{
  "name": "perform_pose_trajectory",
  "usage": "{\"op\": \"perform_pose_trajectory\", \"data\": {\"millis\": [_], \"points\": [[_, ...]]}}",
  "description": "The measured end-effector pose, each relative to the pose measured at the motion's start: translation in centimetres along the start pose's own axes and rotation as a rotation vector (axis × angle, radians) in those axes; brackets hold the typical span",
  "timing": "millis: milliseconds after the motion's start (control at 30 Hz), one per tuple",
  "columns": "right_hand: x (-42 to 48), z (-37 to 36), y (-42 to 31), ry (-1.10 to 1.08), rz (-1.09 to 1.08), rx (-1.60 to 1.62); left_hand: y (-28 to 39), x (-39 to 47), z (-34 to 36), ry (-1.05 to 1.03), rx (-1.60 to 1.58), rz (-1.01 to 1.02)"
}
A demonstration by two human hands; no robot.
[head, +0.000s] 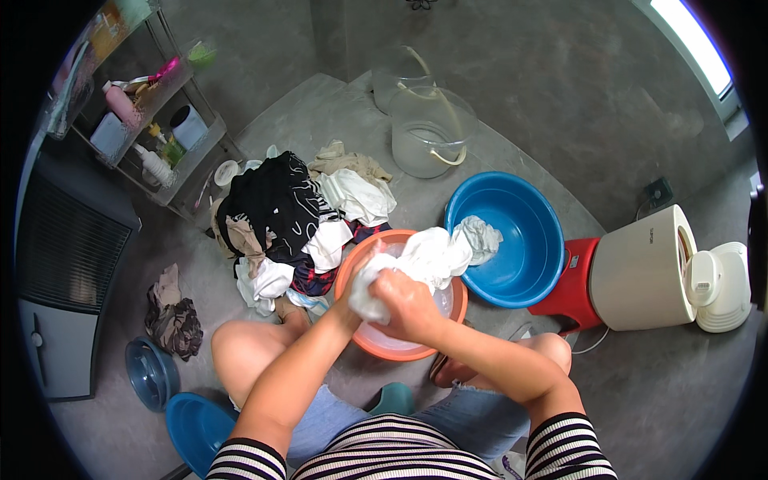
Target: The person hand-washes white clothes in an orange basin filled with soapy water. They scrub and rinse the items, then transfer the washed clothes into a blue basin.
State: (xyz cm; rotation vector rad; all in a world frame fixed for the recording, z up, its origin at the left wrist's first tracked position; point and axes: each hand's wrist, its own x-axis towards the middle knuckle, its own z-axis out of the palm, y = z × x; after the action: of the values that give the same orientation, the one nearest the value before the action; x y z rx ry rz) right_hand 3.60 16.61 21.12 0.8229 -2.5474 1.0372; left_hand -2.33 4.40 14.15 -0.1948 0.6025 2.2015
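Observation:
Both hands grip a wet white cloth [432,255] above an orange plastic basin [459,312] that holds cloudy water. My left hand [354,282] is at the cloth's left side, partly hidden behind its bunched end. Across the near side of the cloth, my right hand [405,303] is closed with its fingers curled in. The cloth's loose part trails to the upper right, over the rim between the two basins. A crumpled pale wet cloth [480,240] lies at the left inside the large blue basin [516,270], right beside the orange one.
A heap of clothes [270,204] lies beyond the orange basin to the left. Clear buckets [426,147] stand behind. A red-and-cream appliance [642,276] sits right of the blue basin. At left are a shelf rack [180,186], a camouflage cloth [174,321] and small blue basins [198,429].

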Motion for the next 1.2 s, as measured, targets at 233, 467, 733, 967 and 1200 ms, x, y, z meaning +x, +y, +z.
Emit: {"op": "perform_pose_trajectory", "data": {"millis": [233,467,733,967,1200], "points": [[-0.3,-0.3,3.2,0.035,-0.035,-0.125,-2.4,-0.6,1.5,-0.148,0.451,0.320],[0.5,-0.3,8.5,0.259,0.566,0.297,-2.9,-0.3,1.9,0.310,0.322,0.356],[0.1,-0.5,1.7,-0.058,0.186,-0.049,-0.4,-1.7,4.7,0.101,0.021,0.277],[0.2,-0.5,-0.2,-0.187,-0.090,-0.066,-0.5,-1.0,2.9,0.071,-0.004,0.104],[-0.8,-0.4,6.5,-0.006,0.503,0.001,-1.3,-0.8,3.8,0.186,0.095,0.121]]}}
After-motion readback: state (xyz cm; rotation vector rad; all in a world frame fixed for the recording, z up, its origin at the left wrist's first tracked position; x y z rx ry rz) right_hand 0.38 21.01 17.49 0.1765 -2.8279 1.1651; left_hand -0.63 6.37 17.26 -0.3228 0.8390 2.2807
